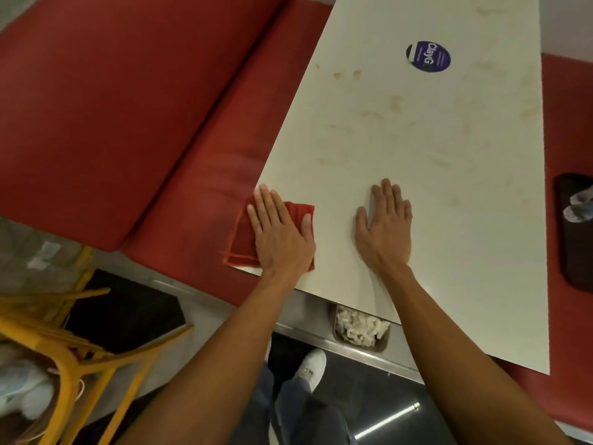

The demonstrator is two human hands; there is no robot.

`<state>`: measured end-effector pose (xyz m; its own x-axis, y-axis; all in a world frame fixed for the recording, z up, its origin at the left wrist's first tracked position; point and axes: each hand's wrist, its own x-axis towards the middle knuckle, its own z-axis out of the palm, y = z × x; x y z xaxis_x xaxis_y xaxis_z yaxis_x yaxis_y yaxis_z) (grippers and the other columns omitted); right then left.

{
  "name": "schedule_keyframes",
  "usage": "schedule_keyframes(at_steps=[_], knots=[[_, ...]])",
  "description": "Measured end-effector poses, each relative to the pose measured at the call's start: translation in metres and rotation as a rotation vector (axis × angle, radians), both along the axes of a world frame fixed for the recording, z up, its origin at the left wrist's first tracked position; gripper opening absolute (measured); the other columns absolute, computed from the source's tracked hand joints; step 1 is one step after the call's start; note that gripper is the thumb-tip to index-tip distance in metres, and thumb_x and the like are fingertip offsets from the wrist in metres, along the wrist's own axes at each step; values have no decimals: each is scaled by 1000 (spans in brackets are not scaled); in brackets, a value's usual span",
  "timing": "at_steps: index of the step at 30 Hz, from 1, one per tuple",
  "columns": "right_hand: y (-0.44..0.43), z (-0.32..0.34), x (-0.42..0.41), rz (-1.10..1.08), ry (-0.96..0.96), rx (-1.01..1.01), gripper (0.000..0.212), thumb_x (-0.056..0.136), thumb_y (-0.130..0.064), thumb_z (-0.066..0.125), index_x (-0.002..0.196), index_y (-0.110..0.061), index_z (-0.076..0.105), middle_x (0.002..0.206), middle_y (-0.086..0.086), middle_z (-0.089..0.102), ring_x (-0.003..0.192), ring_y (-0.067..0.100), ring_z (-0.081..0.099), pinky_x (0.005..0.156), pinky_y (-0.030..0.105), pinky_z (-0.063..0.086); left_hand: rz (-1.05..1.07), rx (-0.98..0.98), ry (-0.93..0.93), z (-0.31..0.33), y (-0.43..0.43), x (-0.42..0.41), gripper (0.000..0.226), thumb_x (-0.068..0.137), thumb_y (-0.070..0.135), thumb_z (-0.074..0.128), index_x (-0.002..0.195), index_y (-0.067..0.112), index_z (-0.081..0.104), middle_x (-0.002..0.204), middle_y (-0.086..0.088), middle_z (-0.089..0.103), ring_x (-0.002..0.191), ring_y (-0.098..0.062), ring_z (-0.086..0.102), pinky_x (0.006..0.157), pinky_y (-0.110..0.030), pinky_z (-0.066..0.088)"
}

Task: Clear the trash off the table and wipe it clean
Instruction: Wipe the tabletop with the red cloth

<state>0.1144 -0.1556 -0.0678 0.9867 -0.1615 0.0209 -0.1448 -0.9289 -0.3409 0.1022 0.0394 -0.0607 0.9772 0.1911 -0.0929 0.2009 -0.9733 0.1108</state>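
Right now my left hand [282, 232] lies flat on the folded red cloth [242, 239], fingers straight and close together, palm pressing down rather than gripping. The cloth sits at the near left corner of the white table [433, 175], and its outer edge hangs a little past the table's side, over the red bench cushion [112, 107].

My right hand [385, 229] is spread flat on the bare tabletop just beside it – fingers straight, thumb out, holding nothing.

Further up the table the surface is marked with faint brownish stains [396, 102], scattered from the middle toward the far end. A round dark-blue sticker [428, 56] lies beyond them.

Off the table's right side, a dark tray [574, 252] rests on the red seat, with something crumpled and pale [579, 203] on it; I cannot tell what it is.

Below the table's near edge a small metal container [383, 343] holds crumpled white paper [359, 326]. My white shoe [313, 364] shows on the dark floor beneath, and a yellow chair frame [80, 348] stands at my lower left.
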Motion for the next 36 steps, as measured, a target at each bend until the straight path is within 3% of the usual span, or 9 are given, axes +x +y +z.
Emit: schedule_keyframes(at_steps=[6, 12, 16, 20, 24, 30, 36], knots=[[2, 0, 2, -14, -12, -2, 65, 107, -46, 31, 164, -15, 24, 175, 2, 12, 162, 19, 2, 132, 44, 4, 82, -32, -14, 1, 23, -27, 103, 101, 70, 21, 160, -12, 1, 169, -33, -8, 159, -42, -9, 129, -56, 6], [2, -2, 2, -27, -26, -6, 64, 108, -45, 31, 165, -16, 24, 175, 2, 11, 162, 18, 1, 132, 43, 3, 1, -30, 9, 0, 4, 68, 95, 103, 64, 9, 161, -10, 7, 170, -29, -1, 160, -40, -4, 129, -55, 7], [-3, -4, 4, -29, -51, 43, 61, 107, -43, 39, 163, -17, 30, 174, 0, 16, 162, 16, 6, 132, 41, 6, -245, -31, -58, -4, -31, 66, 85, 107, 58, 16, 163, -6, 9, 172, -23, 1, 161, -35, -4, 130, -52, 5], [-15, -3, 6, -31, -133, 163, 51, 105, -34, 47, 152, -14, 47, 169, 3, 33, 158, 20, 24, 129, 44, 20, -485, -51, -57, -2, 7, 15, 86, 107, 62, 21, 165, 1, 2, 174, -14, -7, 161, -24, -11, 131, -47, 5], [-42, -1, 18, -24, -97, 34, 53, 105, -36, 43, 153, -13, 47, 168, 5, 33, 158, 23, 23, 130, 44, 15, -370, -22, -71, -5, 43, 47, 86, 107, 63, 16, 165, 1, 5, 175, -12, -4, 162, -23, -8, 131, -47, 7], [-61, -6, 26, -7, -88, -26, 54, 107, -34, 43, 157, -15, 41, 170, 2, 30, 159, 19, 20, 129, 45, 18, -273, -26, -76, -3, -20, 138, 84, 106, 58, 18, 163, -5, 16, 173, -20, 9, 162, -30, 3, 130, -51, 7], [-61, -4, 27, -30, -90, -9, 55, 106, -37, 44, 157, -17, 42, 170, -1, 30, 159, 16, 18, 129, 43, 19, -706, -18, -92, -1, -14, 84, 81, 108, 59, 22, 166, 3, 9, 175, -10, 1, 162, -21, -5, 131, -46, 9]])
